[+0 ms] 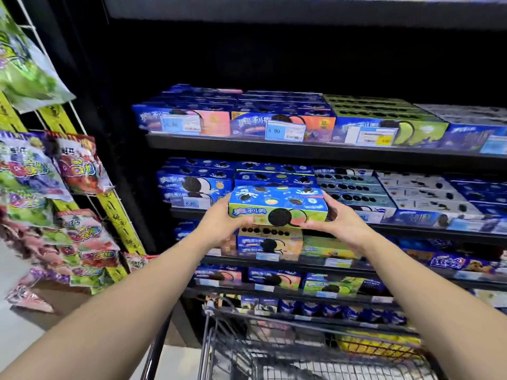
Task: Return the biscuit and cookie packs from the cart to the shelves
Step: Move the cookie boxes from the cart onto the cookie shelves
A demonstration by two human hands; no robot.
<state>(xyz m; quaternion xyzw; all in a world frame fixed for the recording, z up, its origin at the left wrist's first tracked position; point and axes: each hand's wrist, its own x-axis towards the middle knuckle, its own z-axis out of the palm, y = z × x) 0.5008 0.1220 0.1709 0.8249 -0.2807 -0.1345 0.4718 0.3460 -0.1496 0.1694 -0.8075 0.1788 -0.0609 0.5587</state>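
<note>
**Cookie box at the shelf, cart not yet cleared**

Both hands hold one box [277, 204] by its ends. The left hand [219, 226] grips the left end and the right hand [340, 223] the right, fingers curled round it. The box is in the air at the front of the middle shelf [181, 212], just ahead of a stack [274, 176] of similar boxes. It is not yet set down. In the cart [247, 314] below, a yellow pack [378, 345] shows, so more returns are probably left. Much of the basket is out of view.

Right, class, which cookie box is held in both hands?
The blue-topped box with the green-and-pink front, gripped between left hand and right hand; the rest lie on shelves.
</note>
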